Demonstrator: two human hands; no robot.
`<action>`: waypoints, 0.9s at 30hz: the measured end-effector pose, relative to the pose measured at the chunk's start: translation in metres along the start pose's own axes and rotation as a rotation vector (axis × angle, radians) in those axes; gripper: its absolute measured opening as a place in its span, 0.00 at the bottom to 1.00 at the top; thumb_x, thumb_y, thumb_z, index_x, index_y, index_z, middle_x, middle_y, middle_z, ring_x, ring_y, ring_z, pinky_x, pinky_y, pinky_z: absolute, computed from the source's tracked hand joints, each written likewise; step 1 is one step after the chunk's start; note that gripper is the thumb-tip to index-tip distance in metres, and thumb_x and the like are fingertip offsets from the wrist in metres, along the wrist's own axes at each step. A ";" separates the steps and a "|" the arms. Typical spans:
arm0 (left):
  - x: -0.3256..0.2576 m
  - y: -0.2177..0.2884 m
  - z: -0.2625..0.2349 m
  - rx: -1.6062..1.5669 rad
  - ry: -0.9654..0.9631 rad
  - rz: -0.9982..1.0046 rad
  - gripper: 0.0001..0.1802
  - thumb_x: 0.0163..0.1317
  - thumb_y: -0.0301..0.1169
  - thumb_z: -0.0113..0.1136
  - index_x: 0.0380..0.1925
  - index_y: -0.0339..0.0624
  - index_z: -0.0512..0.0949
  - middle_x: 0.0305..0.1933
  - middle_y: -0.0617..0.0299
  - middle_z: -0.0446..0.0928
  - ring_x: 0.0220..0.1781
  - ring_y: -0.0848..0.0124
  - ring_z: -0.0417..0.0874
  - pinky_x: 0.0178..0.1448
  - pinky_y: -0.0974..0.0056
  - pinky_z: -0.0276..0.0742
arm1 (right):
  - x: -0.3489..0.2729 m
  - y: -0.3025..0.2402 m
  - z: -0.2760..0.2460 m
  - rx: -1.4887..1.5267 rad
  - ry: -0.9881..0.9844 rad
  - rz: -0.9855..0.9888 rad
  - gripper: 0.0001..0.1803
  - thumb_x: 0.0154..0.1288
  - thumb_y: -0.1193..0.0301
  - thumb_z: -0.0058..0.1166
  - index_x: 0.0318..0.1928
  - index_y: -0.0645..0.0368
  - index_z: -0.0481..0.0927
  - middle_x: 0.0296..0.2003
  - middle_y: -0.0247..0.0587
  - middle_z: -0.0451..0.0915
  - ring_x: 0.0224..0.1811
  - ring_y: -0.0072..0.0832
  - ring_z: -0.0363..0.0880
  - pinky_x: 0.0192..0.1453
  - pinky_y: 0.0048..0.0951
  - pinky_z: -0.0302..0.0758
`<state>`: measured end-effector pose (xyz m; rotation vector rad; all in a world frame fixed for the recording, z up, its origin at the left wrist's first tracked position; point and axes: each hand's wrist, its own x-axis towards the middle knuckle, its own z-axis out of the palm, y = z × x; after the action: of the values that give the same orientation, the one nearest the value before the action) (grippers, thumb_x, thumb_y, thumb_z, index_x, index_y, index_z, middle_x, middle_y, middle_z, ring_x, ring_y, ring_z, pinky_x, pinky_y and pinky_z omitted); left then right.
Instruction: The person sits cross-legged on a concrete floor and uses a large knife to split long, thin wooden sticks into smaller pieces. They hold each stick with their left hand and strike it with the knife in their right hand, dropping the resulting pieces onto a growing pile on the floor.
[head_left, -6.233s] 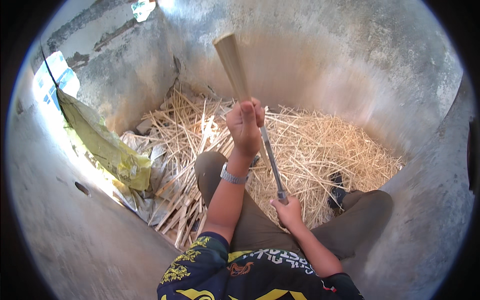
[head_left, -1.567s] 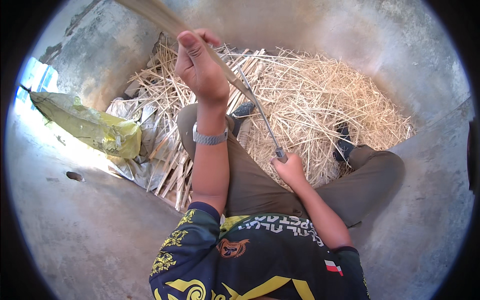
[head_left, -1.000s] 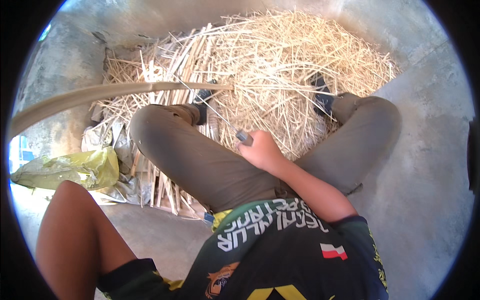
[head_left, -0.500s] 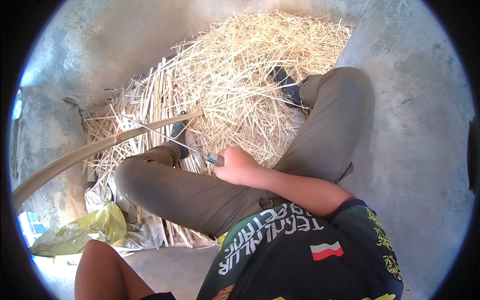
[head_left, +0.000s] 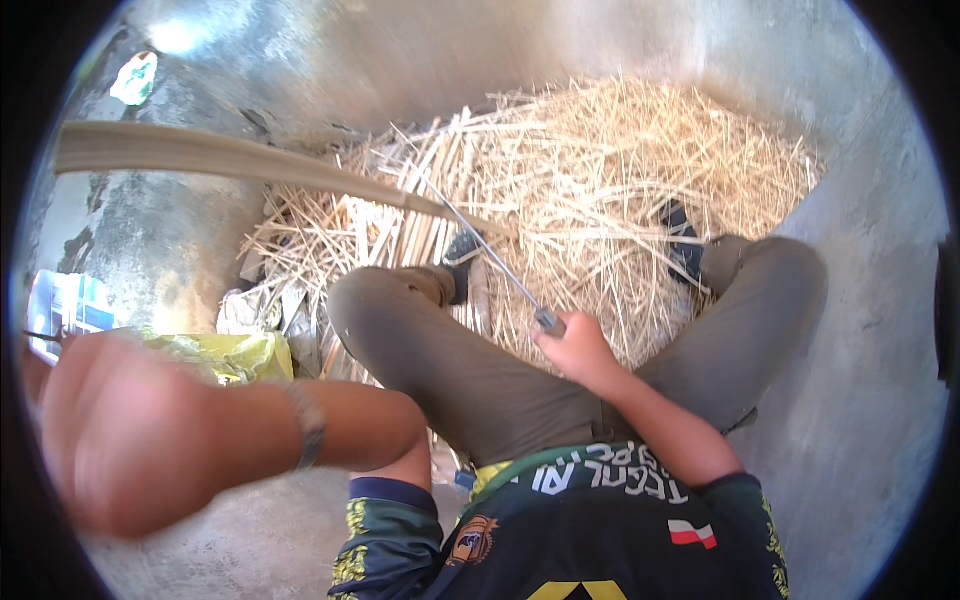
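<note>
My right hand [head_left: 580, 348] is closed around the handle of a long, thin-bladed knife [head_left: 549, 321] in front of my lap. The blade points up and to the left. A long, pale strip of bamboo or wood [head_left: 270, 165] reaches in from the far left, and its narrow end meets the blade's middle area above my left shin. At the lower left my left hand [head_left: 130, 440] is raised close to the camera, with a band on its wrist. It is smeared by motion, so its fingers and anything in them cannot be made out.
Pale shavings [head_left: 620, 150] are heaped between and beyond my bent legs. Several split sticks [head_left: 425, 190] lie to the left of the heap. A yellow plastic bag [head_left: 240, 355] is near my left knee. Grey concrete walls [head_left: 640, 45] surround the spot.
My left hand has come into view at the lower left. The strip's left end has swung upward. The view has shifted, and the knife stays in my right hand.
</note>
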<state>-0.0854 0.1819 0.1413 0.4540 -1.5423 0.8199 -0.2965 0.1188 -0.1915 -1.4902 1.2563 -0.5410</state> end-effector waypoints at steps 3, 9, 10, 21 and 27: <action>-0.038 -0.037 0.030 0.179 0.072 -0.461 0.33 0.79 0.51 0.40 0.65 0.30 0.63 0.55 0.42 0.81 0.60 0.56 0.83 0.58 0.58 0.79 | -0.003 -0.005 -0.005 -0.002 -0.027 -0.023 0.17 0.61 0.62 0.62 0.30 0.67 0.82 0.20 0.50 0.80 0.23 0.39 0.80 0.34 0.40 0.75; -0.087 -0.037 0.066 -0.225 0.047 -0.733 0.28 0.83 0.48 0.35 0.57 0.32 0.70 0.42 0.49 0.81 0.40 0.63 0.84 0.46 0.63 0.79 | -0.001 0.001 -0.004 0.008 -0.038 -0.019 0.17 0.61 0.63 0.64 0.26 0.66 0.80 0.18 0.46 0.78 0.20 0.37 0.75 0.31 0.40 0.72; -0.087 -0.036 0.065 -0.281 0.039 -0.759 0.28 0.82 0.49 0.35 0.56 0.34 0.71 0.37 0.53 0.80 0.34 0.66 0.83 0.41 0.67 0.77 | -0.003 0.000 -0.002 0.000 -0.022 -0.035 0.17 0.61 0.63 0.64 0.26 0.66 0.80 0.18 0.45 0.77 0.20 0.36 0.74 0.31 0.40 0.72; -0.093 -0.041 0.081 -0.404 0.380 -0.771 0.24 0.79 0.53 0.45 0.33 0.44 0.69 0.20 0.74 0.53 0.18 0.83 0.50 0.22 0.73 0.44 | -0.022 -0.017 0.011 0.247 0.078 -0.303 0.18 0.63 0.68 0.65 0.22 0.63 0.74 0.15 0.29 0.70 0.20 0.16 0.64 0.25 0.30 0.63; -0.098 -0.047 0.088 -0.343 0.404 -0.729 0.24 0.80 0.52 0.45 0.34 0.43 0.68 0.20 0.74 0.54 0.19 0.83 0.52 0.22 0.72 0.45 | 0.006 0.003 0.010 0.062 0.148 -0.297 0.16 0.61 0.66 0.62 0.22 0.64 0.76 0.15 0.33 0.73 0.18 0.25 0.70 0.26 0.35 0.67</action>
<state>-0.0977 0.0698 0.0592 0.5090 -0.9958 0.0633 -0.2871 0.1184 -0.1988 -1.6181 1.1245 -0.8923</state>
